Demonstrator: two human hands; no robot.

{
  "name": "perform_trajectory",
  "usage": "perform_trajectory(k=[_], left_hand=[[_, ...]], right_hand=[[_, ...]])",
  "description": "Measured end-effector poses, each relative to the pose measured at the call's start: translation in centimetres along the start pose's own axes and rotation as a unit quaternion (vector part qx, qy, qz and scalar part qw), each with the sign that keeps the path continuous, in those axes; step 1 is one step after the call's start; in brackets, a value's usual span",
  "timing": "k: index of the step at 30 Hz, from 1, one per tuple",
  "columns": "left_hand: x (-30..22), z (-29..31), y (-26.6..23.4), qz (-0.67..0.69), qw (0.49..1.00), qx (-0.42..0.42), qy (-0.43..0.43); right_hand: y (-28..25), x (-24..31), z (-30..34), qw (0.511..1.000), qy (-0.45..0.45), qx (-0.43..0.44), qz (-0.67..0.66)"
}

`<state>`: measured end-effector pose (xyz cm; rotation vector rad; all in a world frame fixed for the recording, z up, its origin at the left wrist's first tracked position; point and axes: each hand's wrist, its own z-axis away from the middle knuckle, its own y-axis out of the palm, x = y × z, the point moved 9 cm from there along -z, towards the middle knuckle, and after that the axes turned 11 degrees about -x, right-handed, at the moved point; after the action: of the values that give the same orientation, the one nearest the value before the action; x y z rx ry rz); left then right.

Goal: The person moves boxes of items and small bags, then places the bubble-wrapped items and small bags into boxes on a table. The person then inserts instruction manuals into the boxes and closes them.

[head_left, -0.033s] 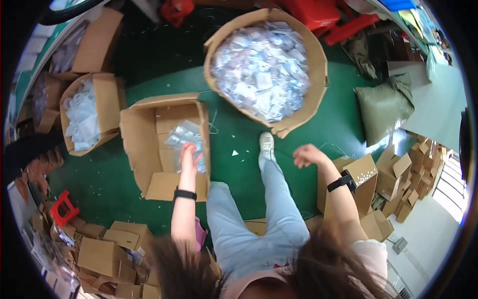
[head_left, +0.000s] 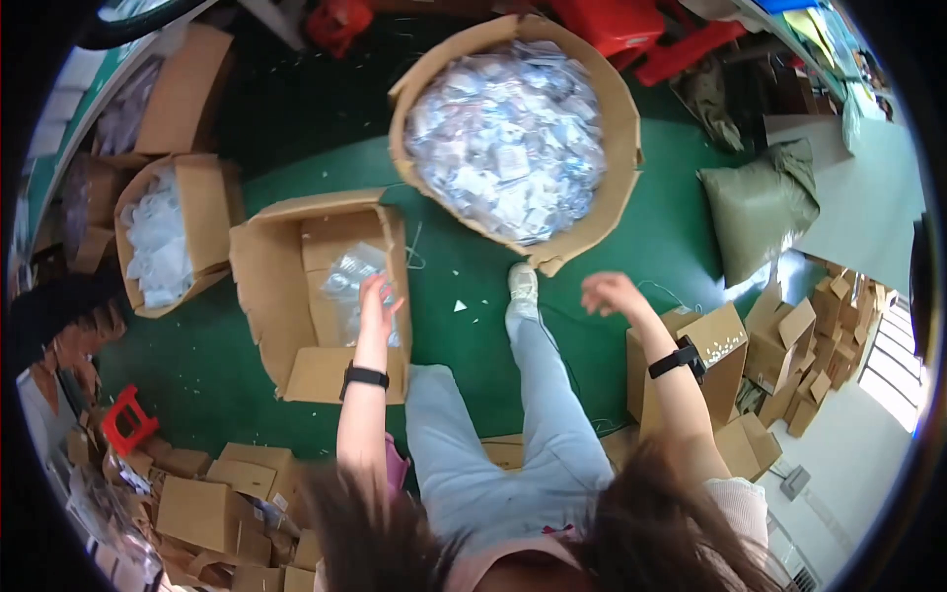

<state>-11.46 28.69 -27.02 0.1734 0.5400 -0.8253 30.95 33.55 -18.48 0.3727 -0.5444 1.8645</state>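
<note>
My left hand (head_left: 375, 306) is raised over the right side of an opened cardboard carton (head_left: 266, 296), its fingers apart and nothing visible in them. Behind it, clear plastic bags (head_left: 350, 271) lie inside the carton. My right hand (head_left: 610, 294) hangs in the air over the green floor, fingers loosely bent and apart, holding nothing. Beyond both hands stands a large round-bent cardboard bin (head_left: 619, 187), filled with many small clear plastic packets (head_left: 508, 138). Each wrist wears a black band.
At left, another carton (head_left: 212, 212) holds translucent plastic pieces (head_left: 158, 242). A stuffed olive sack (head_left: 755, 217) rests at right, near open cartons (head_left: 710, 355). Red stools (head_left: 128, 419) and piled boxes (head_left: 197, 513) stand around. Thin cord and white scraps lie on the green floor (head_left: 454, 365).
The view has shifted slightly, so the cartons and bin appear a little further left. Both hands keep nearly the same pose.
</note>
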Motion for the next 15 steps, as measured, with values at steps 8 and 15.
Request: perform_trajectory(k=[8,15], left_hand=[[3.1,-4.5,21.5,-0.063,0.998,-0.022,-0.012],[4.2,-9.6,20.3,-0.094,0.979,-0.075,0.163]], right_hand=[[-16.4,-5.9,-17.1,0.856,-0.068,-0.509,0.065],[-15.8,-4.9,-16.2,0.888,-0.127,-0.426,0.121]])
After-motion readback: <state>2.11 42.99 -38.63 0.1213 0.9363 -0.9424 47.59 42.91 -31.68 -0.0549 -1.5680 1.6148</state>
